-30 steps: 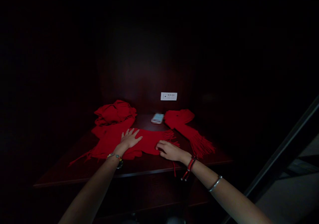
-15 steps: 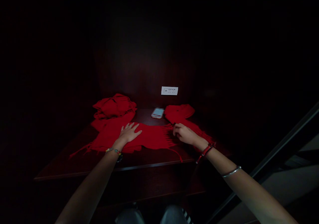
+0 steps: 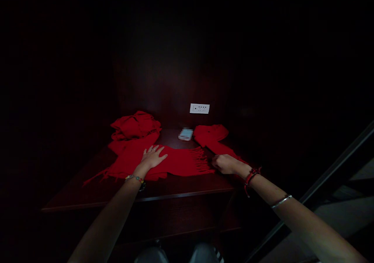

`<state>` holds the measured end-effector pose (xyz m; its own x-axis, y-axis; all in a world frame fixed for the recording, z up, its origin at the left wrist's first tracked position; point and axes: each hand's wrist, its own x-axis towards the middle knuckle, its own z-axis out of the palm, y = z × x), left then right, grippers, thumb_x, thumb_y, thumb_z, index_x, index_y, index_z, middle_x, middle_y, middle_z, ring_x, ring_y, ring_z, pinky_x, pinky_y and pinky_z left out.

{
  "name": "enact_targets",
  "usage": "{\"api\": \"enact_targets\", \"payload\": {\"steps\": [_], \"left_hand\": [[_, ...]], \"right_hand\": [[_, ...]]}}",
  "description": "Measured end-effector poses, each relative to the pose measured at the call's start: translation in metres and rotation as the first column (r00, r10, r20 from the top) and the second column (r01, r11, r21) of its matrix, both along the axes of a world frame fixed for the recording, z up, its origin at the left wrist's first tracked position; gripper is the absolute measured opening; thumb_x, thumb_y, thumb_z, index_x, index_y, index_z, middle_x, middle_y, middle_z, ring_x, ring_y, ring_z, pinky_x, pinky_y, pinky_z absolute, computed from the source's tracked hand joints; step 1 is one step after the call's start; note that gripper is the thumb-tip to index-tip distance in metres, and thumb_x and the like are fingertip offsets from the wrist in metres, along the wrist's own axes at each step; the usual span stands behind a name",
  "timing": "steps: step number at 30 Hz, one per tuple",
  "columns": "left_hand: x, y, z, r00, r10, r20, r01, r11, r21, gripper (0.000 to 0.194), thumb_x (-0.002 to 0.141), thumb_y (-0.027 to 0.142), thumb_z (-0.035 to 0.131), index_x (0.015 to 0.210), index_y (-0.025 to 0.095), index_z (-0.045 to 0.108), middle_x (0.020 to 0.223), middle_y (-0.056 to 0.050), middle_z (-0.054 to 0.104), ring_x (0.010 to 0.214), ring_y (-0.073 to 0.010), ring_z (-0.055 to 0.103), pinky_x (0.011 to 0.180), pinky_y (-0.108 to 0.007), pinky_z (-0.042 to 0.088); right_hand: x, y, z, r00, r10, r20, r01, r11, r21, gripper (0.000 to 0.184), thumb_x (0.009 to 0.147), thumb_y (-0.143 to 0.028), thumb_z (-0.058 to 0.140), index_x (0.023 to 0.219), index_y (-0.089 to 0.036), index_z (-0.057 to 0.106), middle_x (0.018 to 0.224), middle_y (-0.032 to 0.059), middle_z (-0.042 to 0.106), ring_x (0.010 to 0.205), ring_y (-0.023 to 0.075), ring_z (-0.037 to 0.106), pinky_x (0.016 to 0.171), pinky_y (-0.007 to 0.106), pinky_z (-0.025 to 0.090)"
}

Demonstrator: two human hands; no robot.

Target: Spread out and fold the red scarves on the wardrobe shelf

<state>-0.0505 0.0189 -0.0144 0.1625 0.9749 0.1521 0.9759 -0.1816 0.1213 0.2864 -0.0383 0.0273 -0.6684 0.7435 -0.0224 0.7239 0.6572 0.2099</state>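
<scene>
A red fringed scarf (image 3: 181, 162) lies spread flat along the dark wooden shelf. My left hand (image 3: 152, 158) rests on it with the palm down and fingers spread, pressing on the cloth. At the scarf's right end, my right hand (image 3: 224, 164) is closed, its fingertips pinched at the fringe (image 3: 200, 159); the exact strands between them are hidden. Behind my left hand sits a bunched heap of red cloth (image 3: 136, 126). Another folded red cloth (image 3: 210, 134) lies behind my right hand and runs toward it.
A phone-like object (image 3: 186, 134), blurred out, lies at the back of the shelf (image 3: 117, 200) between the red cloths. A white socket plate (image 3: 200, 108) is on the dark back wall. The shelf's front edge runs just before my hands.
My right hand has moved right and toward me along the fringe. The long strand that hung over the front edge is now drawn in near that hand. My left hand stays put.
</scene>
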Motion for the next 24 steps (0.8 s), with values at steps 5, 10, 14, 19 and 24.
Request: {"api": "enact_targets", "payload": {"steps": [5,10,14,19,24], "left_hand": [[0.002,-0.006,0.005,1.000,-0.003,-0.017,0.002,1.000,-0.011,0.064,0.077,0.063,0.022,0.131,0.028,0.028,0.139,-0.003,0.025,0.126,-0.0273,0.018,0.099,-0.049,0.016],[0.003,-0.011,0.007,1.000,0.000,-0.024,-0.001,1.000,-0.019,0.064,0.078,0.062,0.023,0.132,0.029,0.026,0.139,-0.003,0.024,0.127,-0.0267,0.018,0.100,-0.047,0.014],[0.002,-0.012,0.007,0.999,-0.002,-0.038,0.001,1.000,-0.016,0.062,0.078,0.062,0.023,0.132,0.030,0.026,0.139,-0.002,0.024,0.127,-0.0263,0.018,0.100,-0.047,0.014],[0.002,-0.011,0.007,0.999,-0.007,-0.047,0.006,1.000,-0.019,0.063,0.078,0.063,0.022,0.132,0.029,0.026,0.140,-0.003,0.023,0.127,-0.0265,0.017,0.100,-0.047,0.013],[0.002,-0.011,0.007,0.999,-0.014,-0.039,0.013,1.000,-0.025,0.064,0.078,0.062,0.023,0.132,0.028,0.026,0.139,-0.003,0.023,0.127,-0.0268,0.018,0.100,-0.047,0.013]], "right_hand": [[-0.046,0.010,0.008,0.960,0.023,-0.280,0.004,0.995,0.097,0.021,0.079,-0.015,0.040,0.089,-0.017,0.058,0.091,0.0073,0.058,0.088,0.0163,0.051,0.079,0.026,0.036],[-0.103,0.034,-0.027,0.875,-0.185,-0.447,0.174,0.983,-0.066,0.052,0.086,-0.042,0.029,0.127,-0.011,0.034,0.132,0.0148,0.033,0.122,0.0231,0.027,0.097,0.039,0.024],[-0.102,0.043,-0.053,0.861,-0.401,-0.312,0.332,0.909,-0.252,0.062,0.086,-0.050,0.017,0.134,-0.011,0.021,0.141,0.0131,0.016,0.129,0.0229,0.012,0.102,0.045,0.010],[-0.070,0.048,-0.053,0.848,-0.490,-0.201,0.430,0.859,-0.277,0.067,0.085,-0.052,0.015,0.135,-0.008,0.015,0.142,0.0136,0.008,0.129,0.0222,0.005,0.103,0.043,0.007],[-0.081,0.052,-0.040,0.845,-0.435,-0.311,0.404,0.900,-0.163,0.069,0.084,-0.053,0.014,0.134,-0.005,0.019,0.141,0.0151,0.012,0.129,0.0235,0.006,0.103,0.041,0.008]]}}
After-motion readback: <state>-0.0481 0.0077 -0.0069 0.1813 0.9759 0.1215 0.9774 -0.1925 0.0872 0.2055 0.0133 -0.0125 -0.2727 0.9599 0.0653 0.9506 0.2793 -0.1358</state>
